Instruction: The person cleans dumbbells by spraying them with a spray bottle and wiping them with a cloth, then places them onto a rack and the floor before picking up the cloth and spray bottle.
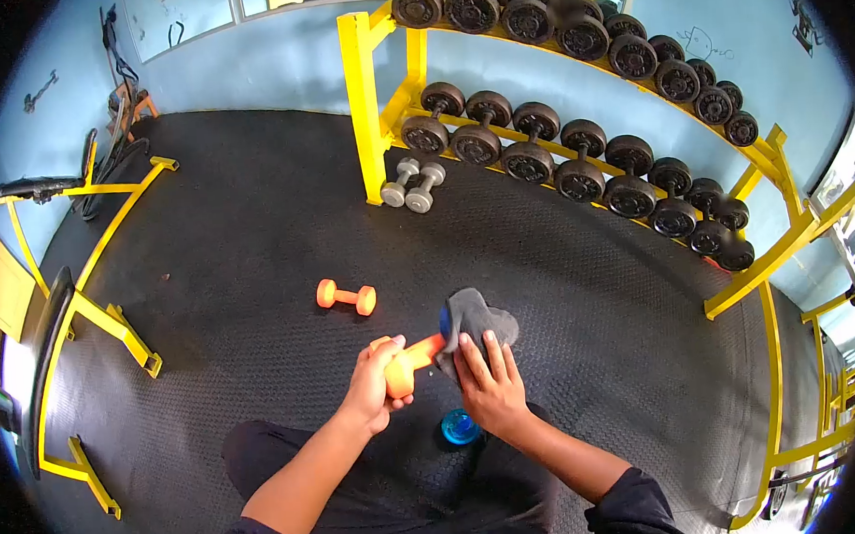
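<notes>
An orange dumbbell (401,374) is in my left hand (369,383), whose fingers are wrapped round its near end. A dark grey cloth (473,320) covers the dumbbell's far end. My right hand (492,383) presses the cloth against that end, its fingers lying over the fabric. A second orange dumbbell (346,297) lies on the black floor beyond my left hand. Between my legs, just below my hands, is a round blue object (460,427), perhaps a bottle seen from above.
A yellow rack (365,106) with several black dumbbells (535,162) stands ahead and to the right. Two grey dumbbells (411,185) lie at its left foot. Yellow-framed gym equipment (111,320) is at the left. Black textured matting (242,228) covers the floor.
</notes>
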Tool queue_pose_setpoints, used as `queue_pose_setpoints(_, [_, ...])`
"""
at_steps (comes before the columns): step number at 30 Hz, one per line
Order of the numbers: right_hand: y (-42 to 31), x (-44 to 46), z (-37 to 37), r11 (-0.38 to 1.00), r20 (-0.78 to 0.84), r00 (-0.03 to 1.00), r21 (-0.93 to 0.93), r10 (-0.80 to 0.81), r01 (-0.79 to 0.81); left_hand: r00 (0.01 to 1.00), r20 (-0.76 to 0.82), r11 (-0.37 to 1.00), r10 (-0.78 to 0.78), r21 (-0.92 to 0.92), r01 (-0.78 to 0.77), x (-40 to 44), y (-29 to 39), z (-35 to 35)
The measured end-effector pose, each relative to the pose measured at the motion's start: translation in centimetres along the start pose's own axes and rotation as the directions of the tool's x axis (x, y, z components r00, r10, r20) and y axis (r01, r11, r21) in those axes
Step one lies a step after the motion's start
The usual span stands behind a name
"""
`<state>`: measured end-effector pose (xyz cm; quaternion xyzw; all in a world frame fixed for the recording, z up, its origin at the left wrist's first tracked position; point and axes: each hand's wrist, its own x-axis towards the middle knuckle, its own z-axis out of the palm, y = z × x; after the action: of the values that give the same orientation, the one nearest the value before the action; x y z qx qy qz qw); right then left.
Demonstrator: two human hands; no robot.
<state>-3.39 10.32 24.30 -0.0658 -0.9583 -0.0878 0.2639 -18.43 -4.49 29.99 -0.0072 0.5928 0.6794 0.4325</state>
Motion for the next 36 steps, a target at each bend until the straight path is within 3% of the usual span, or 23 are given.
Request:
queue_pose_setpoints(2, [-0.1, -1.2, 1.5, 1.000, 0.103, 0.995, -0.023, -0.010, 0.013, 0.989, 0.034, 0.980, -0.141, -0.140, 0.144, -0.1, 0.9, -0.2])
queue_pose_setpoints(5, [0.5, -0.8, 2.2, 1.000, 0.252, 0.968, 0.026, -0.019, 0.013, 0.976, 0.150, 0.944, -0.156, -0.268, 0.192, -0.8, 2.9, -0.7])
queue_pose_setpoints(7, [-0.3, 0.3, 2.9, 0.927, 0.321, 0.935, 0.282, 0.150, -0.246, 0.967, 0.196, 0.924, -0.162, -0.313, 0.218, -0.9, 3.2, -0.9])
queue_pose_setpoints(8, [-1.3, 0.9, 3.8, 0.822, 0.194, 0.941, 0.459, 0.279, -0.338, 0.971, 0.208, 0.923, -0.115, -0.340, 0.182, -1.2, 3.4, -0.8])
queue_pose_setpoints(9, [-2.1, 1.3, 5.1, 0.435, 0.199, 0.887, 0.813, 0.416, -0.386, 0.974, 0.219, 0.918, -0.067, -0.368, 0.146, -1.3, 3.6, -0.6])
queue_pose_setpoints(10, [-2.7, 2.2, 3.9, -0.133, 0.478, 0.742, 0.870, 0.471, -0.476, 0.974, 0.215, 0.919, -0.063, -0.369, 0.141, -1.1, 3.3, -0.6])
queue_pose_setpoints(11, [-3.4, 2.9, 2.5, -0.658, 0.730, 0.592, 0.635, 0.340, -0.405, 0.986, 0.161, 0.936, 0.033, -0.351, 0.026, -0.8, 2.9, -0.8])
queue_pose_setpoints(12, [-4.2, 3.3, 1.9, -0.804, 0.714, 0.596, 0.566, 0.367, -0.182, 0.985, 0.108, 0.941, 0.131, -0.326, -0.090, -0.6, 2.6, -0.8])
queue_pose_setpoints(13, [-4.0, 4.1, -0.5, -0.923, 0.670, 0.705, 0.381, 0.233, -0.057, 0.986, 0.103, 0.940, 0.135, -0.329, -0.094, -0.6, 2.4, -0.7])
queue_pose_setpoints(15, [-4.2, 5.3, -4.7, -0.985, 0.502, 0.857, 0.167, 0.118, 0.038, 0.971, 0.020, 0.938, 0.240, -0.262, -0.227, -0.6, 2.2, -0.5])
queue_pose_setpoints(16, [-4.4, 4.9, -3.6, -0.965, 0.437, 0.894, 0.261, 0.102, -0.018, 0.970, 0.036, 0.943, 0.242, -0.245, -0.227, -1.2, 2.3, -0.7])
queue_pose_setpoints(17, [-5.1, 3.5, -2.0, -0.939, 0.588, 0.807, 0.305, 0.058, -0.155, 0.970, 0.042, 0.945, 0.240, -0.239, -0.224, -0.7, 1.3, -0.8])
queue_pose_setpoints(18, [-6.2, 3.1, -0.9, -0.628, 0.492, 0.844, 0.730, 0.212, -0.268, 0.899, -0.034, 0.892, 0.437, -0.110, -0.438, 0.4, -0.1, -1.0])
queue_pose_setpoints(19, [-7.5, 4.1, -1.2, -0.135, 0.339, 0.894, 0.940, 0.294, -0.312, 0.781, -0.079, 0.785, 0.620, 0.033, -0.619, 0.5, 0.0, -0.4])
queue_pose_setpoints(21, [-10.0, 4.0, -2.8, 0.055, 0.286, 0.895, 0.945, 0.343, -0.323, 0.763, 0.000, 0.763, 0.646, 0.027, -0.646, -0.9, 0.3, -0.1])
queue_pose_setpoints(24, [-10.3, 4.9, -4.4, 0.324, 0.024, 0.929, 0.934, 0.368, -0.152, 0.687, 0.064, 0.673, 0.724, 0.155, -0.723, 0.3, -0.6, -1.9])
queue_pose_setpoints(26, [-9.0, 6.3, -5.1, 0.391, -0.021, 0.937, 0.912, 0.350, -0.126, 0.548, 0.199, 0.427, 0.812, 0.438, -0.791, 0.4, -1.1, -2.6])
queue_pose_setpoints(27, [-8.1, 7.1, -5.5, 0.456, -0.070, 0.941, 0.885, 0.331, -0.094, 0.374, 0.255, 0.190, 0.892, 0.538, -0.821, 0.8, -1.0, -2.6])
queue_pose_setpoints(29, [-5.8, 9.4, -6.4, 0.351, 0.001, 0.970, 0.932, 0.244, -0.089, 0.225, 0.426, -0.067, 0.876, 0.570, -0.819, -0.7, 0.1, -2.0])
queue_pose_setpoints(31, [-5.8, 10.0, -7.5, 0.366, 0.100, 0.971, 0.914, 0.219, -0.177, 0.210, 0.440, -0.093, 0.873, 0.574, -0.813, 0.3, -0.1, -2.7])
queue_pose_setpoints(33, [-6.8, 8.8, -6.1, 0.303, 0.051, 0.964, 0.944, 0.261, -0.132, 0.177, 0.386, -0.082, 0.905, 0.569, -0.818, 0.3, -0.1, -2.3])
queue_pose_setpoints(35, [-8.4, 7.8, -6.1, 0.245, 0.100, 0.952, 0.954, 0.291, -0.175, 0.453, 0.184, 0.353, 0.872, 0.405, -0.844, 2.3, -2.8, -3.3])
queue_pose_setpoints(36, [-8.9, 7.3, -5.6, 0.236, 0.042, 0.941, 0.963, 0.336, -0.127, 0.494, 0.154, 0.434, 0.856, 0.304, -0.848, 1.2, -2.1, -2.3])
